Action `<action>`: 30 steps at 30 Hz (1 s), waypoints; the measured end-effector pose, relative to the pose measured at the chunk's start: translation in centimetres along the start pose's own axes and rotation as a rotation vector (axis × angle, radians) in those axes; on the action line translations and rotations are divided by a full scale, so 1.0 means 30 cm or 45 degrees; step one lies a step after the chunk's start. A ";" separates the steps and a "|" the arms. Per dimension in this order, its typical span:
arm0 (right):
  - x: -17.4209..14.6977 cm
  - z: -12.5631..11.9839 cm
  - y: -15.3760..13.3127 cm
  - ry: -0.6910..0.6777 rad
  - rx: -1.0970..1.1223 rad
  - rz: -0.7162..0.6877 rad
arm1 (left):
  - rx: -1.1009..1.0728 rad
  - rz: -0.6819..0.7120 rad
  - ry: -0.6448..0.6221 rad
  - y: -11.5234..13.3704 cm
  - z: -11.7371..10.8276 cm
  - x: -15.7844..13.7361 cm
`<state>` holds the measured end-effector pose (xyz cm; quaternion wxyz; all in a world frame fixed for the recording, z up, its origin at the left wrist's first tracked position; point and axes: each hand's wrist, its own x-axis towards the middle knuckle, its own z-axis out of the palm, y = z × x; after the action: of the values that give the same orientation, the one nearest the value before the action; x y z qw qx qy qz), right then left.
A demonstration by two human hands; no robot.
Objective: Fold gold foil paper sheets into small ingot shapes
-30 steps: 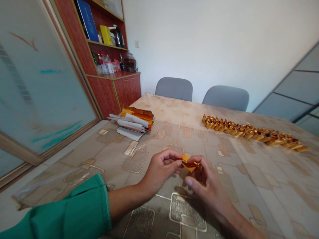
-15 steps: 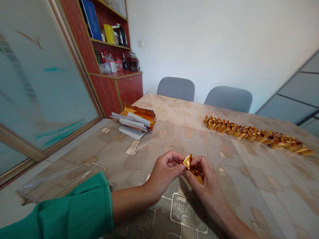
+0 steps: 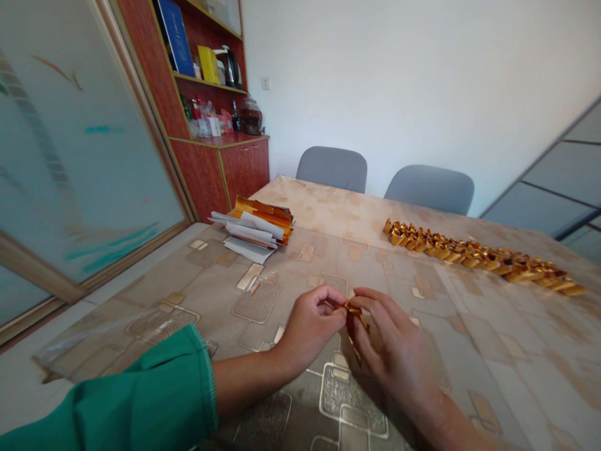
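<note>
Pinching a gold piece (image 3: 353, 307) at its left end with the thumb and fingertips of the left hand (image 3: 313, 329) — grasping its other side, partly hidden, with the curled fingers of the right hand (image 3: 399, 341). Holding it between both hands, over the patterned tablecloth (image 3: 256, 304). Facing a stack of gold and white sheets (image 3: 263, 220) off to the left — and a row of folded gold pieces (image 3: 474, 254) to the right.

Left bare hand (image 3: 310, 329): thumb and index finger pinched, other fingers curled.
Right bare hand (image 3: 397, 335): fingers bent, tips close to left fingertips.
Left forearm (image 3: 248, 379): bare below green cloth sleeve (image 3: 141, 398).
Right forearm (image 3: 448, 419): bare, slanting in from lower right.
</note>
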<state>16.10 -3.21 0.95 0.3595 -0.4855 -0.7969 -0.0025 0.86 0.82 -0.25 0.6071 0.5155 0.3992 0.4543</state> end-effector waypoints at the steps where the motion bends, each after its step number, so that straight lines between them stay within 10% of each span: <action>1: 0.002 -0.004 0.001 0.020 -0.047 -0.035 | 0.009 0.000 -0.004 -0.001 0.000 -0.001; 10: 0.004 -0.017 0.008 0.061 -0.286 -0.243 | -0.059 -0.094 -0.013 -0.022 0.012 -0.001; 30: -0.010 0.020 -0.006 -0.008 0.360 0.178 | -0.298 -0.277 -0.064 0.011 -0.006 -0.028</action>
<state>15.71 -3.33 0.41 0.4211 -0.4844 -0.7547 0.1362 0.41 0.06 0.05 0.7184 0.4062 0.3816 0.4163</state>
